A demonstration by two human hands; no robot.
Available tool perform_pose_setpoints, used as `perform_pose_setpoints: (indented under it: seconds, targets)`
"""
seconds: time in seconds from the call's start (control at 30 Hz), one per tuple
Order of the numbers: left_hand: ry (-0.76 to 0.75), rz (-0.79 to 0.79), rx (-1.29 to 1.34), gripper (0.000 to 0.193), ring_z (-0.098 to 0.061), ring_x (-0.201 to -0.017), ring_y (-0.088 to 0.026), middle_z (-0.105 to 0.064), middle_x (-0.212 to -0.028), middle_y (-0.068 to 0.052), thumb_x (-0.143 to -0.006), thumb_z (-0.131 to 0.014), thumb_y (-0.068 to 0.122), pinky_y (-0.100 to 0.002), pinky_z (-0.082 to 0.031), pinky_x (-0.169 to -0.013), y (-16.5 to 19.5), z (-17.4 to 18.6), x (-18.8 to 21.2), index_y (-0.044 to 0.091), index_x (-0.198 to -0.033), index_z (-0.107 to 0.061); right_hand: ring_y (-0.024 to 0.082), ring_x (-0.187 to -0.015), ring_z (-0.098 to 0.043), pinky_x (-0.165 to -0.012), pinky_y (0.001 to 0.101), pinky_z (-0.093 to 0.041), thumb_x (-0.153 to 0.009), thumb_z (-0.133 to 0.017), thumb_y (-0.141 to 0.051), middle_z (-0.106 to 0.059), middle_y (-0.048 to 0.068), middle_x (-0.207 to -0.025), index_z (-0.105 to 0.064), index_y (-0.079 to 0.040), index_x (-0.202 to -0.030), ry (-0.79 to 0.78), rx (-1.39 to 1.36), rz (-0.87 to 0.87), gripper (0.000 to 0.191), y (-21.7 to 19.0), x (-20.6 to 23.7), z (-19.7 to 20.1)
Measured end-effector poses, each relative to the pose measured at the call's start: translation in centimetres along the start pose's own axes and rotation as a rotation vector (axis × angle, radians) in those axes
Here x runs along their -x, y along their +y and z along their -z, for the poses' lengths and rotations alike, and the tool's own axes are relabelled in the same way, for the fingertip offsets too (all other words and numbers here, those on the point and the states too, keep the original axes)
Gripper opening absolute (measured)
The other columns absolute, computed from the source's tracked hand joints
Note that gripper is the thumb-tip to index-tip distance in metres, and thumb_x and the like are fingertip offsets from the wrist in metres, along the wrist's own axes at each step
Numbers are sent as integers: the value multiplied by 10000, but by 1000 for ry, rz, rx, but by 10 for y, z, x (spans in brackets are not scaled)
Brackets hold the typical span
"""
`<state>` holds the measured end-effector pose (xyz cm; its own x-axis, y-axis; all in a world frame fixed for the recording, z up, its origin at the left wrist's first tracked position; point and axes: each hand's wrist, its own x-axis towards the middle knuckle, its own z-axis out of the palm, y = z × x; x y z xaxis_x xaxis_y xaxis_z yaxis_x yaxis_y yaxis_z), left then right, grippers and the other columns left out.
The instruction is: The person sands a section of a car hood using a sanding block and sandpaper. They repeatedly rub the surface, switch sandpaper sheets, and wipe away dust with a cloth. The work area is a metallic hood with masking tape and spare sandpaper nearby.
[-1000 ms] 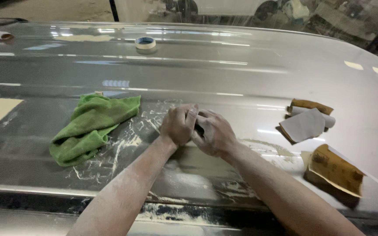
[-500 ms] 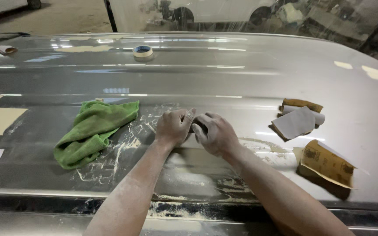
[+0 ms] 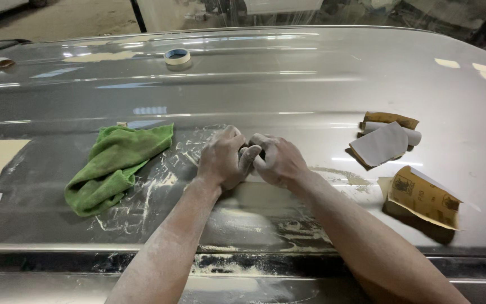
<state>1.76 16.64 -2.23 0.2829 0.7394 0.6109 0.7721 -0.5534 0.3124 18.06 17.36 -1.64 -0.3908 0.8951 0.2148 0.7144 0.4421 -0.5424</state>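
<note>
While both dusty hands press together at the middle of the grey car panel (image 3: 310, 84), the left hand (image 3: 223, 160) and right hand (image 3: 277, 162) close around a small dark sanding block (image 3: 248, 151), mostly hidden between the fingers, resting on the surface. White sanding dust (image 3: 158, 191) streaks the panel around and below them. At 9 o'clock from the hands lies a crumpled green cloth (image 3: 116, 166), just beside the dust. At 3 o'clock, well apart, sit grey sandpaper sheets (image 3: 383, 143), with a brown-backed sandpaper sheet (image 3: 423, 197) at 4 o'clock. A roll of masking tape (image 3: 177, 56) rests at 11 o'clock, far up the panel.
</note>
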Motion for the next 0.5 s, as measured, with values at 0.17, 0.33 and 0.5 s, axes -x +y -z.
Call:
perform_pose_setpoints:
  seconds: [0.17,0.33,0.5]
  targets:
    - [-21,9,33,924,-659,-751,-304,-627,-722,-136,-923,-226,854,-495,-550,-706,3,3,-3,65,-725,-666,259,-544,-557,-565,445,-506,-839,-530,-228,-587,54,-588,-618,-129,-739,-5,73,-26,167,-9,0,8]
    - [-112,52,-1,906,-686,-759,-310,-652,-735,-151,-916,-258,851,-501,-566,-728,-1,2,-16,78,-681,-668,218,-505,-502,-511,409,-492,-924,-484,-217,-584,45,-601,-621,-148,-682,47,89,30,287,-5,-8,8]
    - [-211,142,25,909,-684,-696,-298,-657,-711,-136,-883,-247,877,-500,-568,-677,-8,-2,-24,88,-674,-646,183,-577,-552,-517,386,-525,-796,-541,-176,-602,35,-651,-619,-148,-701,223,22,310,126,2,-15,6]
